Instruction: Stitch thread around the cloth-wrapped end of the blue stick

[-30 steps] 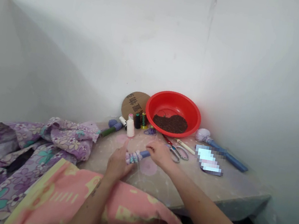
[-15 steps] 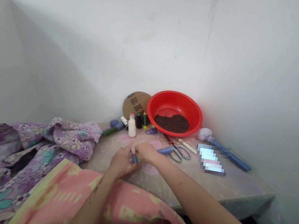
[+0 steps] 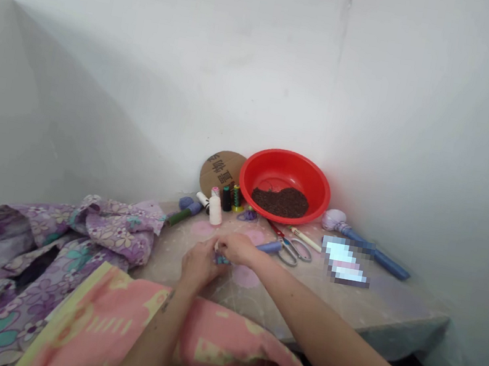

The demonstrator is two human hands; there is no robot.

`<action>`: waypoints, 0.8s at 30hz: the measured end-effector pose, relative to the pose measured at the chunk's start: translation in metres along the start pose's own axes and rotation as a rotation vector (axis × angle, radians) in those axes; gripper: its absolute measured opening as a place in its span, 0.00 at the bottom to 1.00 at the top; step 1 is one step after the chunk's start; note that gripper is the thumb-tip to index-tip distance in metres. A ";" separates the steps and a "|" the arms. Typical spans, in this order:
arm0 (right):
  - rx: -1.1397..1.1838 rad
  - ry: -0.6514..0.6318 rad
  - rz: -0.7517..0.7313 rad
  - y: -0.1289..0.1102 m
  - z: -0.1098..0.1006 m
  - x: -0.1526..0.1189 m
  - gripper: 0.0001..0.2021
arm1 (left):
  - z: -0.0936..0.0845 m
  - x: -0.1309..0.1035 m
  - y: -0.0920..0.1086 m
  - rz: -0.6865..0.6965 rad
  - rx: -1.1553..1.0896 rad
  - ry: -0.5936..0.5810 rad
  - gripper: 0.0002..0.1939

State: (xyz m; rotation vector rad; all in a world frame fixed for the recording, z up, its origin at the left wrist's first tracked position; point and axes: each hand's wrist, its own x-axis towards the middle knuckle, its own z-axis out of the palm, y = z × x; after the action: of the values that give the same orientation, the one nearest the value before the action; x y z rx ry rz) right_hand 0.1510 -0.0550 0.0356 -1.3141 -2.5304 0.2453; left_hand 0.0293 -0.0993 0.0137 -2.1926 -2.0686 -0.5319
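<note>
My left hand (image 3: 200, 266) and my right hand (image 3: 236, 248) meet above the table. Between them is a small piece of blue and teal patterned fabric (image 3: 223, 260), mostly covered by the fingers. My left fingers are closed around it, and those of my right hand are pinched together at its upper side. Whether a needle is in the pinch is too small to see. A blue cylinder-like roll (image 3: 269, 248) lies just beyond my right wrist. Scissors (image 3: 292, 250) with grey handles rest to the right of it. Fine pale threads hang below my forearms.
A red basin (image 3: 245, 192) with dark brown grains stands by the wall. Near it are a white thread spool (image 3: 215, 209), darker spools and a cardboard disc (image 3: 218, 172). Purple floral fabric (image 3: 120, 225) covers the left; pink cloth (image 3: 128, 320) lies in front. A phone (image 3: 344, 259) lies right.
The raised finger of my left hand has folded down toward the fabric. My right fingers have shifted slightly left, closer to the left hand. Everything on the table stays put.
</note>
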 end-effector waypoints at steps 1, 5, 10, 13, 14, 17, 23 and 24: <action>0.027 0.044 0.000 0.001 0.003 0.002 0.11 | -0.001 0.000 0.001 0.001 0.003 -0.003 0.29; 0.224 0.169 -0.066 0.009 0.016 0.010 0.08 | -0.003 0.000 0.003 -0.018 0.022 -0.017 0.31; 0.331 0.144 -0.134 0.020 0.024 0.015 0.05 | 0.001 0.001 0.001 -0.057 0.057 0.015 0.41; 0.362 0.164 -0.125 0.024 0.027 0.014 0.05 | 0.001 0.003 -0.002 0.042 0.072 0.020 0.36; 0.374 0.173 -0.123 0.025 0.028 0.013 0.05 | 0.001 0.003 -0.003 0.074 0.071 0.006 0.34; 0.425 0.193 -0.111 0.027 0.032 0.012 0.06 | 0.000 0.006 -0.003 0.091 0.059 -0.038 0.32; 0.555 0.218 -0.064 0.028 0.037 0.011 0.04 | -0.001 0.007 0.003 0.031 0.107 -0.051 0.25; 0.564 0.226 -0.066 0.026 0.037 0.012 0.04 | -0.001 0.006 0.004 0.023 0.117 -0.051 0.24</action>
State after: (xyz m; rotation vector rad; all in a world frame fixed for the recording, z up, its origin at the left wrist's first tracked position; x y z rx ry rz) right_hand 0.1531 -0.0312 -0.0052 -0.9690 -2.0910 0.6932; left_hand 0.0329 -0.0944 0.0173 -2.1833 -2.0397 -0.3467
